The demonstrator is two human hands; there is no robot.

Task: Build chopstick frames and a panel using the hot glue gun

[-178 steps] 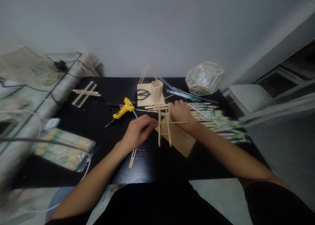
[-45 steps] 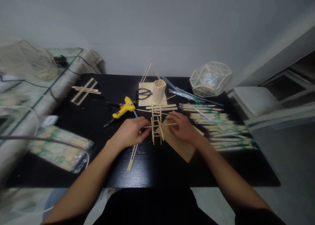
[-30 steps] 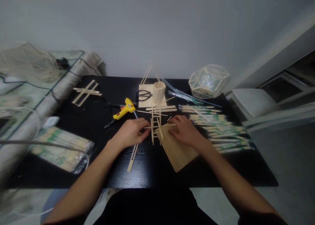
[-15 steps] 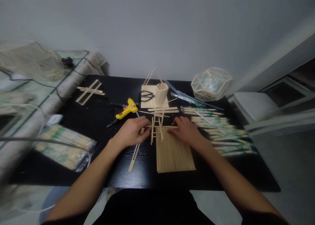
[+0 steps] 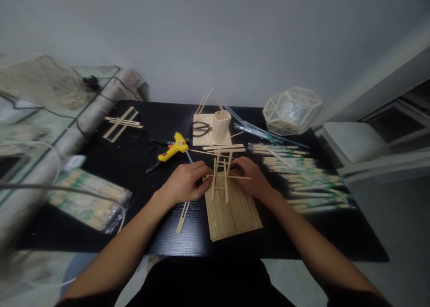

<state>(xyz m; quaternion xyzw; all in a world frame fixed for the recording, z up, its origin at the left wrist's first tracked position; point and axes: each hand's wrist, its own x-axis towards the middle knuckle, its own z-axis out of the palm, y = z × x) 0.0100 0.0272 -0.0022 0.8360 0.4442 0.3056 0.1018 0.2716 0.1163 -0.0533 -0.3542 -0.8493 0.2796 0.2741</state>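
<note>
Blk table (image 5: 164, 123), grey wall (image 5: 215, 38) behind; L hand (image 5: 188, 181) pinches stick frame (image 5: 226, 186), R hand (image 5: 251, 176) grip unclear.

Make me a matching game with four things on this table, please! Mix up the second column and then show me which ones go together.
Things:
1. glue gun
2. scissors
3. small stick frame
4. faceted stick cage

Clues:
A. between the left hand and the right hand
B. at the back right corner of the black table
C. bright yellow
D. black, right beside the round stick holder

Right pairs: 1-C, 2-D, 3-A, 4-B
</note>
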